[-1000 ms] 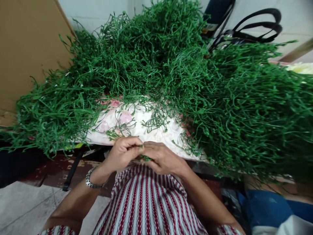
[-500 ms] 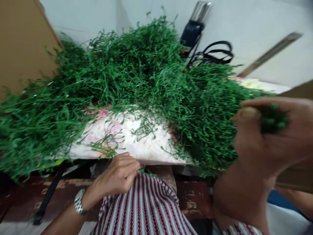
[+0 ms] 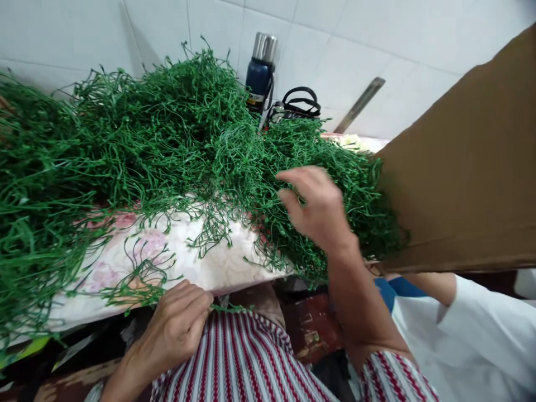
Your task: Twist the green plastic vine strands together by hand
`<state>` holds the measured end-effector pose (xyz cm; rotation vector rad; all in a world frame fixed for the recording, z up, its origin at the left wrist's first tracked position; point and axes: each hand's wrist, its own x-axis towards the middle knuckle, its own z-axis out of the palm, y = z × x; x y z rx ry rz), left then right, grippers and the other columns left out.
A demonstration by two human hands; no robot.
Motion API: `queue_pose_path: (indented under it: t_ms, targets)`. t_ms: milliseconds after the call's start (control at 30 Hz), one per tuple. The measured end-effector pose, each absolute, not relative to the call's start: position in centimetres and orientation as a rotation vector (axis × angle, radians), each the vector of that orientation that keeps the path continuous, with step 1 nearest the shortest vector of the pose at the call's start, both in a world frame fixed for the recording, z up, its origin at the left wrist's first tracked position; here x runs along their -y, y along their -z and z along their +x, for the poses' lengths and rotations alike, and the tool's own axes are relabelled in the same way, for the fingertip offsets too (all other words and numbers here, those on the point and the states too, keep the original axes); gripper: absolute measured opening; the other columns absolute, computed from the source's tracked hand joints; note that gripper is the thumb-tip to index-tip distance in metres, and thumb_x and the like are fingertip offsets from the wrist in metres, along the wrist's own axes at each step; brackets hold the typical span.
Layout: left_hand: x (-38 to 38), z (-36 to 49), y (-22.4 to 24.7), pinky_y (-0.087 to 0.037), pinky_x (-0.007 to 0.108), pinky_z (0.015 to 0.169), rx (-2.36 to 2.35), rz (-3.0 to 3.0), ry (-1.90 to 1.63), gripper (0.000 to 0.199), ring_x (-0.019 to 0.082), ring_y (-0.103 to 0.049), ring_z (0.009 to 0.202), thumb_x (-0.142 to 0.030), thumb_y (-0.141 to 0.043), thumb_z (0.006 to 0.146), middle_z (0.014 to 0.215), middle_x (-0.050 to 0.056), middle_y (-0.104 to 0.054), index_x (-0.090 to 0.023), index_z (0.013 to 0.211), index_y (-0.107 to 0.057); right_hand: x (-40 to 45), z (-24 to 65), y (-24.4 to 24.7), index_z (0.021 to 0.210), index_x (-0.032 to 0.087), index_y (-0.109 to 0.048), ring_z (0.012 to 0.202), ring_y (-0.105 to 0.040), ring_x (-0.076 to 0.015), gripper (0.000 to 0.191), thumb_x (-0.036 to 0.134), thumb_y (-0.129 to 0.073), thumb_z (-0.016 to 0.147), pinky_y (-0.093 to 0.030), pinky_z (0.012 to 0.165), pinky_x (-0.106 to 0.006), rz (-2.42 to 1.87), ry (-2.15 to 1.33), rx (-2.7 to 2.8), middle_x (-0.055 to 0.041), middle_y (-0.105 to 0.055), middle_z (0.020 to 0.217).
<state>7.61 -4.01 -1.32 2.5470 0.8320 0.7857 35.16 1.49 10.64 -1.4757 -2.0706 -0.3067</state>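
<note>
A heap of green stems covers the bench, which wears a floral cloth, and spills over its near edge. The left hand rests at that edge over a striped lap, fingers pinched shut on one thin stem. The right hand hovers over the right side of the heap, fingers spread and released, holding nothing; half a second ago it was raised close to the camera, clenched on a small green bunch. The view has also swung rightward since then. A cardboard sheet now fills the right. Behind the heap a blue flask stands against the tiled wall; its yellow label is too small to read. Black straps lie beside it. A white sleeve of another person shows low right.
</note>
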Motion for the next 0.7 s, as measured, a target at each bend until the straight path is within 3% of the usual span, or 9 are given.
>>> queue_pose_path:
  t_ms: [133, 267, 533, 700]
  targets:
    - [4.5, 8.8, 0.4, -0.042, 0.031, 0.064, -0.867, 2.745, -0.569, 0.025, 0.017, -0.054, 0.062, -0.001, -0.041, 0.074, 0.063, 0.003, -0.057, -0.018, 0.07, -0.058, -0.6, 27.5, -5.7, 0.099, 0.016, -0.061, 0.08, -0.057, -0.0118, 0.026, 0.032, -0.042, 0.091, -0.044, 0.072, -0.024, -1.046, -0.578, 2.556, -0.0056, -0.064, 0.093]
    - [4.7, 10.0, 0.5, -0.039, 0.029, 0.054, -0.77, 2.82, -0.215, 0.024, 0.017, -0.055, 0.058, -0.003, -0.042, 0.072, 0.069, 0.006, -0.061, -0.017, 0.08, -0.059, -1.3, 22.9, -2.5, 0.09, 0.015, -0.061, 0.066, -0.053, -0.0084, 0.027, 0.033, -0.041, 0.092, -0.037, 0.062, -0.02, -0.868, -1.028, 2.668, -0.0026, -0.063, 0.08]
    - [4.1, 9.8, 2.0, -0.033, 0.029, 0.046, -0.55, 2.851, -0.16, 0.011, 0.015, -0.053, 0.054, -0.013, -0.044, 0.079, 0.069, 0.005, -0.061, -0.017, 0.081, -0.055, -3.8, 18.9, -2.0, 0.078, 0.016, -0.063, 0.055, -0.048, -0.0077, 0.025, 0.039, -0.054, 0.083, -0.028, 0.053, -0.02, -0.906, -1.17, 2.771, -0.001, -0.061, 0.065]
    - [4.1, 9.6, 1.8, -0.026, 0.028, 0.041, -0.541, 2.796, -0.101, 0.01, 0.013, -0.049, 0.048, -0.016, -0.048, 0.077, 0.063, 0.003, -0.06, -0.017, 0.077, -0.058, -3.3, 18.2, -2.0, 0.098, 0.018, -0.06, 0.059, -0.051, -0.0118, 0.027, 0.039, -0.056, 0.081, -0.026, 0.054, -0.023, -1.026, -0.855, 2.858, -0.0047, -0.065, 0.074]
